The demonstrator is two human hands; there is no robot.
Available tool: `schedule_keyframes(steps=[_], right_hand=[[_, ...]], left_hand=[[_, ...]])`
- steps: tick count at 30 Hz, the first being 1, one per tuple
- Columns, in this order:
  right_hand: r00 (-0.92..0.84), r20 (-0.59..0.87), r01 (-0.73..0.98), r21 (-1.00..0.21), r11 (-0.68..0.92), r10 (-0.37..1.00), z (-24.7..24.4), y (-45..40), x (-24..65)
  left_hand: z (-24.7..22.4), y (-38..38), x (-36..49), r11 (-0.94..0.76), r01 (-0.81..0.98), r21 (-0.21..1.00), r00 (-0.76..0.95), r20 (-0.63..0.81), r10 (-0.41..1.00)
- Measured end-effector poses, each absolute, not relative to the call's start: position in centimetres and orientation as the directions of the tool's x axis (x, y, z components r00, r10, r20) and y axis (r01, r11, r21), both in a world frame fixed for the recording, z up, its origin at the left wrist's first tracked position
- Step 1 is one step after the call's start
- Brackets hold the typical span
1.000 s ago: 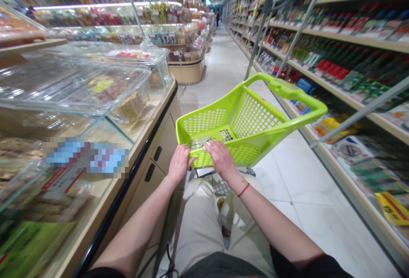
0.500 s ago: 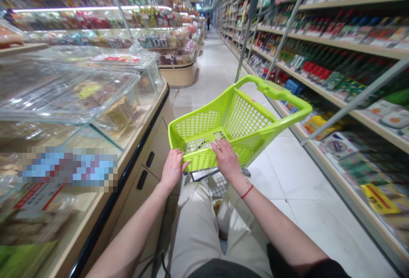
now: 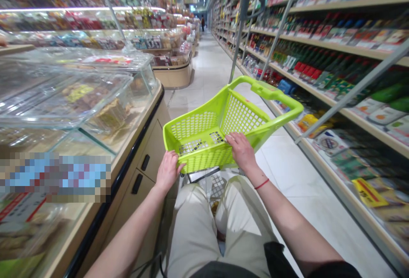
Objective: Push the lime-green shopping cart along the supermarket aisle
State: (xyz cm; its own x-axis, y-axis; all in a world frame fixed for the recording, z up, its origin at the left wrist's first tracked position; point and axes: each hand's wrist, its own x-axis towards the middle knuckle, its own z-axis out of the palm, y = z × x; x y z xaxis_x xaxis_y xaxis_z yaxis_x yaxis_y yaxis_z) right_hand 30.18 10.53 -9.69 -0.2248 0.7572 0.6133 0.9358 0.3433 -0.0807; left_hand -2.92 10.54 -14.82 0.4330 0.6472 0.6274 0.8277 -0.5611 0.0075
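A bright green plastic shopping cart (image 3: 204,159) stands just in front of my knees, its basket turned so that the handle (image 3: 271,95) is at the far right. Inside, the basket shows only its perforated floor and walls. My left hand (image 3: 168,168) grips the rim at the near left corner, fingers over the edge. Farther right along the same near rim, my right hand (image 3: 242,150) is closed over the edge, with a red string on its wrist. Both palms are partly hidden from view.
A wooden counter with clear display cases (image 3: 105,95) runs close along my left. Tall shelves (image 3: 345,44) of packaged goods line the right, with a slanting grey metal bar (image 3: 358,90) before them. A tiled aisle (image 3: 207,65) stretches ahead, where a distant person (image 3: 202,23) stands.
My right hand has slid rightward along the cart's near rim. My left hand keeps its corner grip. The cart and surroundings have shifted slightly left in view.
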Motion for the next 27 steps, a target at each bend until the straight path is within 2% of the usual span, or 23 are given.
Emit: schedule_keyframes(steps=[5, 13, 21, 27], right_hand=[[-0.204, 0.621, 0.930, -0.119, 0.349, 0.757, -10.5, 10.2, 28.2], [-0.323, 0.598, 0.878, -0.100, 0.467, 0.734, -11.0, 9.8, 24.6], [-0.229, 0.630, 0.940, -0.056, 0.338, 0.742, -9.3, 10.5, 30.1], [-0.208, 0.654, 0.939, -0.075, 0.336, 0.727, -10.1, 10.4, 28.2]], left_hand=[[-14.9, 10.5, -2.8, -0.559, 0.828, 0.035, 0.419, 0.624, 0.660], [-15.2, 10.4, -3.1, -0.555, 0.829, 0.074, 0.410, 0.594, 0.692], [-15.3, 10.4, -3.1, -0.558, 0.827, 0.075, 0.410, 0.600, 0.687], [-15.3, 10.4, -3.0, -0.550, 0.833, 0.065, 0.406, 0.603, 0.687]])
